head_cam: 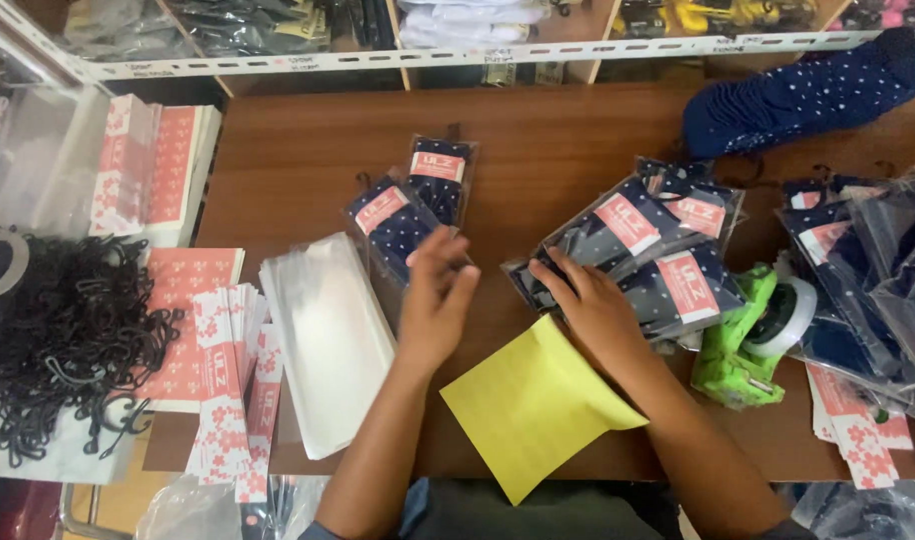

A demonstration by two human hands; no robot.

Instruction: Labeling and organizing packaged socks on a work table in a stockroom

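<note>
Two hands (438, 300); two sock packs (413, 205)

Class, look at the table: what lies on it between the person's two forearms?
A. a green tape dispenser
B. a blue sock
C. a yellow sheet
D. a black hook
C: the yellow sheet lies on the table between the forearms, below the left hand and the right hand.
</note>
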